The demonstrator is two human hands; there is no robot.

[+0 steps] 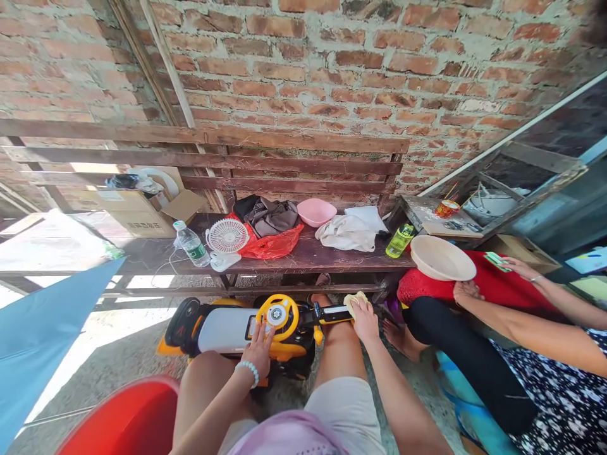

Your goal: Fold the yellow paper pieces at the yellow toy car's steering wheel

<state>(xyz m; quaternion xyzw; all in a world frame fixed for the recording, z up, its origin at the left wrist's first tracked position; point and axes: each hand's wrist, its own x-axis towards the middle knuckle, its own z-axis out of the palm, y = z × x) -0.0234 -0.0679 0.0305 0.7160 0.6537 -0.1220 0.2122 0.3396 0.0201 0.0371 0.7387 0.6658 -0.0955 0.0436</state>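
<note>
A yellow, black and white ride-on toy excavator (226, 328) lies across in front of my knees. My left hand (258, 349), with a beaded bracelet at the wrist, rests at the lower left of its yellow steering wheel (277, 319), fingers stretched out. In my right hand (366, 322) is a pale yellow cloth (355, 298), pressed against the far end of the toy's black and white arm (334, 313). The fingers close over the cloth and partly hide it.
A dark wooden bench (303, 256) holds a box (137, 212), a water bottle (192, 243), a fan (227, 236), a pink bowl (317, 212) and clothes. At right, another person's hands (468, 291) are by a cream basin (443, 258). A red tub (126, 420) stands at lower left.
</note>
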